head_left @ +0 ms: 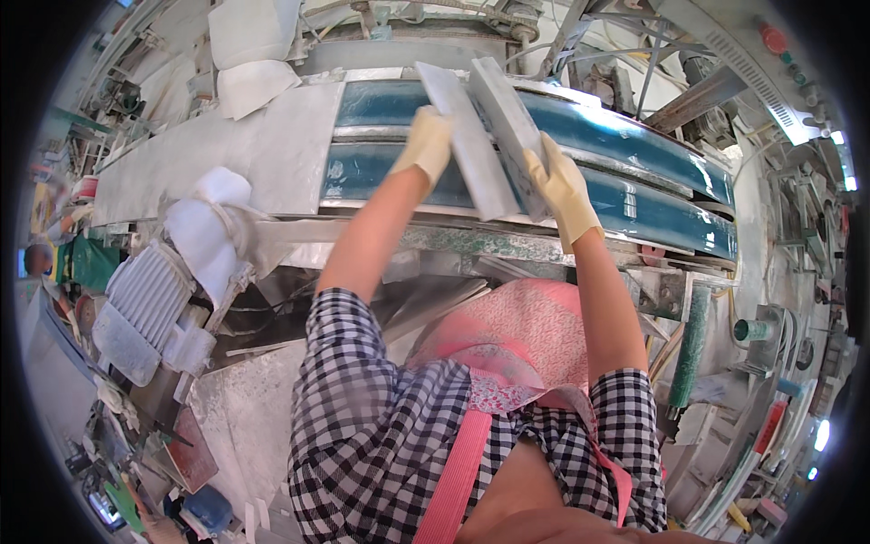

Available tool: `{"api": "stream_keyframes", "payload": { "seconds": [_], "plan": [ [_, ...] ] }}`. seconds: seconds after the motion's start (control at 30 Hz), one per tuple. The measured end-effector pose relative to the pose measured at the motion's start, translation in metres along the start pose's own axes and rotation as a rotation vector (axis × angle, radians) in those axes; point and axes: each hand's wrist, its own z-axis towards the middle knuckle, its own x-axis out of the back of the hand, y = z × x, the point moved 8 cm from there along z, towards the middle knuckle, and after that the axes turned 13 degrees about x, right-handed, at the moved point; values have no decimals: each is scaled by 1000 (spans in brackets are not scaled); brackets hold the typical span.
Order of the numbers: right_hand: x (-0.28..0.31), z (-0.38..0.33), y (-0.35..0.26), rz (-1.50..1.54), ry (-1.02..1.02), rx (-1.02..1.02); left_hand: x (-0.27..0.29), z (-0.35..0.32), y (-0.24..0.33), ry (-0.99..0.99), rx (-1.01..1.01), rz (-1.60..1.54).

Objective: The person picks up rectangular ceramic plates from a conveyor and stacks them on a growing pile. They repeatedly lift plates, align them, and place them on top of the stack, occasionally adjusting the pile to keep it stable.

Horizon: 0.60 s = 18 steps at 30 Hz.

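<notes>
Both my hands wear cream-yellow gloves and are over the machine's blue belts (616, 189). My left hand (426, 143) is closed on the left edge of a long, flat grey strip (466, 143), which leans over the belts. Just to its right, my right hand (557, 186) grips the right side of a second grey piece (509, 127), thicker and long like a bar or a small stack; I cannot tell which. The two pieces stand tilted and almost parallel, with a narrow gap between them. The fingertips of both hands are partly hidden by the pieces.
A grey metal table (217, 145) adjoins the belts on the left. A dusty motor (149, 304) juts out below it. A control panel with a red button (773, 38) hangs at the upper right. A green roller (693, 349) stands below the belts' right end.
</notes>
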Motion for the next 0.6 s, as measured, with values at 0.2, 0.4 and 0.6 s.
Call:
{"api": "stream_keyframes", "payload": {
  "seconds": [0.2, 0.4, 0.6],
  "plan": [
    [3, -2, -3, -34, -35, 26, -58, -7, -10, -323, 256, -293],
    [2, 0, -1, -139, -12, -37, 118, 23, 2, 568, -125, 946],
    [3, 1, 3, -133, 31, 11, 219, 33, -38, 708, 258, 1171]
  ]
}}
